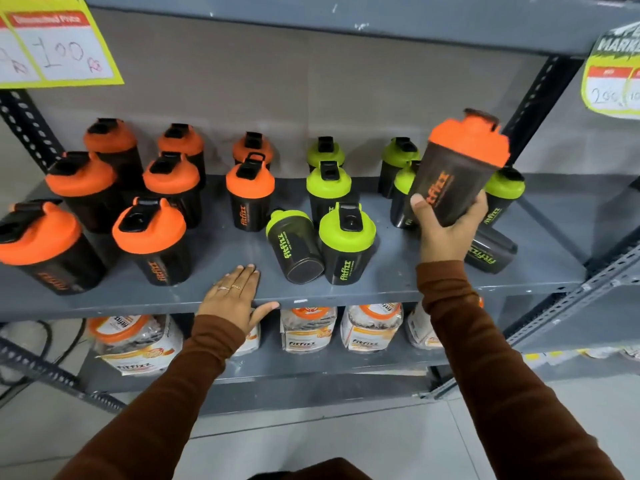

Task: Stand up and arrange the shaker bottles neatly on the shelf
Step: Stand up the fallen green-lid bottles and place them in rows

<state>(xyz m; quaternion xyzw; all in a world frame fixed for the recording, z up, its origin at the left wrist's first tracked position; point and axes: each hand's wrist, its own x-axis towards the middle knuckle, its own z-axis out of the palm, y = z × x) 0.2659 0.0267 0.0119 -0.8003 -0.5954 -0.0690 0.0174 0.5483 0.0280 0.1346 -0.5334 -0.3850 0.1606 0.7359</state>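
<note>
My right hand [450, 230] grips an orange-lidded black shaker bottle [460, 168], held tilted above the right part of the grey shelf [225, 247]. My left hand [235, 296] lies flat on the shelf's front edge, fingers apart, holding nothing. Several orange-lidded bottles [152, 237] stand upright on the left half. Several green-lidded bottles [346, 242] stand in the middle and right. One green-lidded bottle [294, 247] lies tipped over beside them, base toward me. Another green-lettered bottle [491, 252] lies on its side behind my right hand, partly hidden.
Slotted steel uprights [540, 98] frame the shelf at both sides. Yellow price tags [59, 43] hang from the shelf above. Clear jars with orange lids [308, 327] fill the shelf below. A second rack [588, 289] adjoins on the right. Pale tiled floor lies underneath.
</note>
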